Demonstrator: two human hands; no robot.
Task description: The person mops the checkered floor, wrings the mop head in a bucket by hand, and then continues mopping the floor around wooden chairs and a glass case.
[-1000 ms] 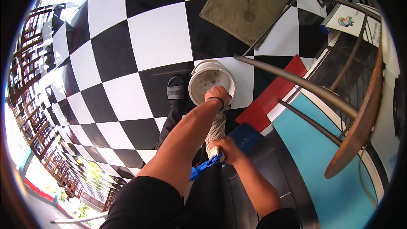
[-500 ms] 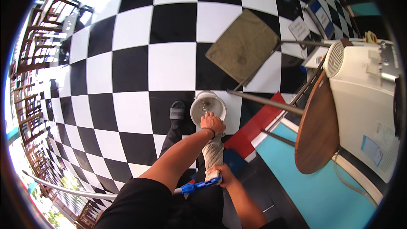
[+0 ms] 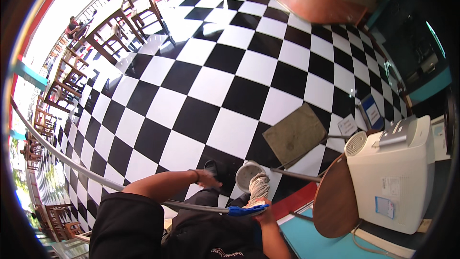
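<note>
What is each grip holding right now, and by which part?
Right grip: the mop, at its head end, by the blue clamp. Left grip: blurred, seemingly empty.

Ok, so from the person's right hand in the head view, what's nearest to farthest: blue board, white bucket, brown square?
1. White bucket: just ahead of the right hand, slightly left.
2. Brown square: farther ahead, to the right.
3. Blue board: farthest, well to the right.

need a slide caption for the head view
Right hand grips a twisted mop by a bucket on a checkered floor, left hand free.
</note>
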